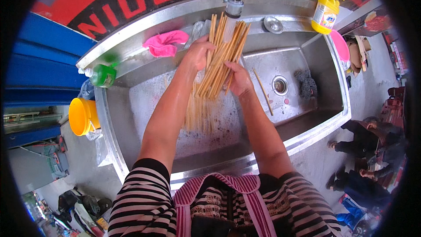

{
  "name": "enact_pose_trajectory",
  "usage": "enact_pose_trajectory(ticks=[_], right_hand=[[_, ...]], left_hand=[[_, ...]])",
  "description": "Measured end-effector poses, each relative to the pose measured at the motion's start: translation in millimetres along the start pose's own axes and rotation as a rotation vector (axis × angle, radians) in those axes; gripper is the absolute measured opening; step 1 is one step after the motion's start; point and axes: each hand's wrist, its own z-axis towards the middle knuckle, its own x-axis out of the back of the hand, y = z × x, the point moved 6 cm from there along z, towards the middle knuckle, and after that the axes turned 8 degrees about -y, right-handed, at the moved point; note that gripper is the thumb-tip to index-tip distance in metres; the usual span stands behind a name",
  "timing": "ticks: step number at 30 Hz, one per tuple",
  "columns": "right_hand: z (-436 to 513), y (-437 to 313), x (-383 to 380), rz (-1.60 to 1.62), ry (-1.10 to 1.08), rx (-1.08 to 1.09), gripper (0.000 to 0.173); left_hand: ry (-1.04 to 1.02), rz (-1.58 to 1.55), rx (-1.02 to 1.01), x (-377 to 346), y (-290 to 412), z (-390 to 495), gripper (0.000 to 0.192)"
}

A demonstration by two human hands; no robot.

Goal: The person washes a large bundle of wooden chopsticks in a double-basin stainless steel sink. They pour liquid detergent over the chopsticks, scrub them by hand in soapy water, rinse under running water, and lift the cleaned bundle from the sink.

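Between my two hands is a thick bundle of wooden chopsticks, held above the left basin of a stainless steel sink. My left hand grips the bundle's left side, and my right hand clasps it from the lower right. Water from the tap pours onto the upper part of the chopsticks. Streaks of water fall below them into the basin, whose floor is wet and dotted with dark specks. One loose chopstick lies in the right basin.
In the right basin are a drain and a dark scouring pad. On the back ledge sit a pink cloth, a metal lid and a yellow pump bottle. A green bottle and yellow bucket are left. People sit at right.
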Motion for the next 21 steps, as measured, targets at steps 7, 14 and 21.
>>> enact_pose_trajectory(ticks=[7,14,21], right_hand=[[10,-8,-9,-0.187,0.008,0.144,0.039],[29,-30,3,-0.273,0.0,0.236,0.039],[36,-41,5,-0.252,0.102,0.339,0.034]], left_hand=[[0.092,0.139,-0.028,1,4,7,0.048],[-0.018,0.163,-0.14,-11,18,16,0.048],[0.138,0.391,-0.119,4,15,36,0.044]])
